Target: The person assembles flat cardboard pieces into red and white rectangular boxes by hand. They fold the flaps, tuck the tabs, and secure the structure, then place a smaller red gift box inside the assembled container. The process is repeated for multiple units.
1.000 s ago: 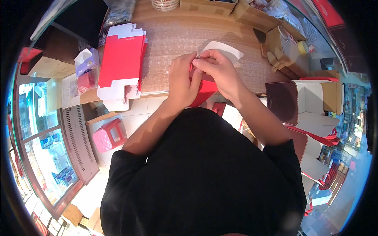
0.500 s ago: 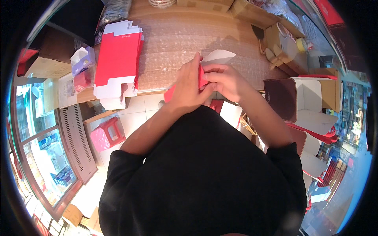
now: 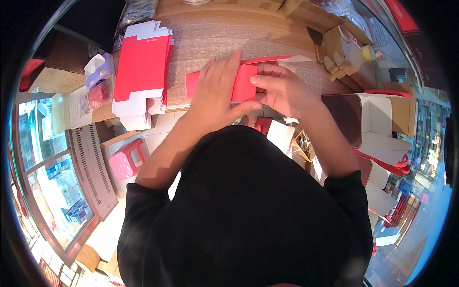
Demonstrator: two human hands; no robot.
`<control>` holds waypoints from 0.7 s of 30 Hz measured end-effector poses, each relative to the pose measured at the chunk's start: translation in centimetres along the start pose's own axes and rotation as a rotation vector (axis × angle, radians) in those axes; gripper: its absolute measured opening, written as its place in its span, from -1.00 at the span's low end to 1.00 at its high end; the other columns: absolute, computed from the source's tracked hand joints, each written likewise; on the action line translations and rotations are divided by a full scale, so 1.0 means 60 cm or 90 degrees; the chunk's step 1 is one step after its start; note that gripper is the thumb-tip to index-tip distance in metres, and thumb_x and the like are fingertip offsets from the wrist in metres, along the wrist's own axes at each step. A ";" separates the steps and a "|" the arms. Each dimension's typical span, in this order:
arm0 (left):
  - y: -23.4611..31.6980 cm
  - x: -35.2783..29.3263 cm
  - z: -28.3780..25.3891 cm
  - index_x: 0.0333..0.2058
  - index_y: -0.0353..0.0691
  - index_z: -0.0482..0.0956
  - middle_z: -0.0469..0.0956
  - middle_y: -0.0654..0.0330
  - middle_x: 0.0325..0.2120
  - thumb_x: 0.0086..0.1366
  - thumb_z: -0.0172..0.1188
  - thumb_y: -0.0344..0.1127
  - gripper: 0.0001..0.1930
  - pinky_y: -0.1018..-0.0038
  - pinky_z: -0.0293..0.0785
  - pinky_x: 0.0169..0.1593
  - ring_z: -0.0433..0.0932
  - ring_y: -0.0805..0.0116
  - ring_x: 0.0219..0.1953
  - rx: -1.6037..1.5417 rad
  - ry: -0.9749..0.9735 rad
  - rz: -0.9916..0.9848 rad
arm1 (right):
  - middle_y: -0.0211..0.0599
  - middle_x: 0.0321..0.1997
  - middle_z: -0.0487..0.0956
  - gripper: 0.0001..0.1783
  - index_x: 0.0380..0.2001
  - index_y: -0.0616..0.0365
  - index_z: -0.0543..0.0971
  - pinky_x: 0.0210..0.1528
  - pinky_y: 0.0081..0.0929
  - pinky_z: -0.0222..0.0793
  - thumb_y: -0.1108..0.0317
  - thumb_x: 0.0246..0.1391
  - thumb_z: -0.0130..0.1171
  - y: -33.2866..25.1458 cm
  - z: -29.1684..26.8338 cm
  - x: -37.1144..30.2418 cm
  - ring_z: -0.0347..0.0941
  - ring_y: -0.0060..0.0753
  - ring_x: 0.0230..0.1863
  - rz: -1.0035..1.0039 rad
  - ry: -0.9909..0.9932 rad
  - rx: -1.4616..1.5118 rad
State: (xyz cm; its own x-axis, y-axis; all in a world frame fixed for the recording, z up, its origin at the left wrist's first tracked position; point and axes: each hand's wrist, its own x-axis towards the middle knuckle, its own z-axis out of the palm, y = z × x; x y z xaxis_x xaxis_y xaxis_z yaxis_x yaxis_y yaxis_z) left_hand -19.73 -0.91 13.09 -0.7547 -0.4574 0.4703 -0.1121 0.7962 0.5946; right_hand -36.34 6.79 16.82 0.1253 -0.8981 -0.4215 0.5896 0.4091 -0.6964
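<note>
Between my hands, over the table's near edge, is a partly folded red cardboard box (image 3: 245,83) with a pale end flap sticking out to the right. My left hand (image 3: 216,91) lies across it, fingers stretched away from me and thumb along the near side, gripping it. At the box's right end my right hand (image 3: 282,91) is closed on it, its fingertips at the edge of the red panel and the other fingers partly hidden. Left of them lies a stack of flat red box blanks (image 3: 142,69) with white flaps, overhanging the near edge.
The wooden table (image 3: 210,36) spans the front. A tissue pack (image 3: 99,71) sits at its left end. Cardboard boxes (image 3: 351,57) and a yellow tape roll (image 3: 368,53) stand at the right. An open brown-and-white box (image 3: 342,119) is near my right arm; a pink stool (image 3: 128,160) stands on the floor.
The red box has turned so its broad red panel now shows, and it sits further out over the table. My left hand has shifted left and my right hand slightly right.
</note>
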 end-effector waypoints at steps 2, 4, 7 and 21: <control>0.004 0.003 -0.010 0.15 -0.40 0.03 0.25 -0.16 -0.03 0.08 0.09 0.11 -0.16 -0.01 -0.01 0.16 0.25 -0.08 0.02 -0.027 0.006 0.003 | -0.15 -0.14 0.46 -0.72 -0.14 0.31 0.41 -0.05 -0.35 0.41 0.49 0.03 0.07 -0.007 0.007 -0.002 0.45 -0.30 -0.16 -0.014 -0.030 -0.023; 0.005 0.006 -0.016 0.16 -0.40 0.02 0.21 -0.18 0.01 0.14 0.03 0.06 -0.22 -0.03 -0.07 0.18 0.20 -0.08 0.07 -0.048 0.014 -0.005 | -0.16 -0.15 0.47 -0.74 -0.16 0.31 0.41 -0.01 -0.35 0.40 0.54 0.03 0.05 -0.013 0.016 -0.002 0.45 -0.32 -0.15 -0.031 -0.057 -0.022; 0.005 0.010 -0.020 0.16 -0.39 0.01 0.17 -0.18 0.06 0.21 -0.06 -0.07 -0.33 -0.01 -0.16 0.21 0.13 -0.08 0.14 -0.060 0.027 -0.039 | -0.17 -0.16 0.47 -0.77 -0.17 0.31 0.42 0.02 -0.34 0.38 0.54 0.05 0.02 -0.010 0.033 0.001 0.43 -0.34 -0.13 -0.066 -0.006 -0.014; -0.027 0.008 0.018 -0.02 -0.39 0.29 0.37 -0.10 -0.11 0.19 -0.21 -0.33 -0.60 0.30 0.18 0.05 0.34 0.05 -0.05 -0.294 0.183 -0.135 | -0.21 -0.08 0.44 -0.72 -0.08 0.31 0.40 0.03 -0.35 0.34 0.46 0.14 -0.09 0.010 0.058 0.032 0.38 -0.37 -0.05 -0.108 0.071 -0.082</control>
State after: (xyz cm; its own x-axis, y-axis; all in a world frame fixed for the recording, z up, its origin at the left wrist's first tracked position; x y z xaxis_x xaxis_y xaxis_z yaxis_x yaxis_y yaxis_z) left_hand -20.59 -1.96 11.64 -0.5337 -0.7286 0.4293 0.0999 0.4498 0.8875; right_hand -32.97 4.75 17.64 -0.0599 -0.9350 -0.3494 0.4865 0.2783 -0.8282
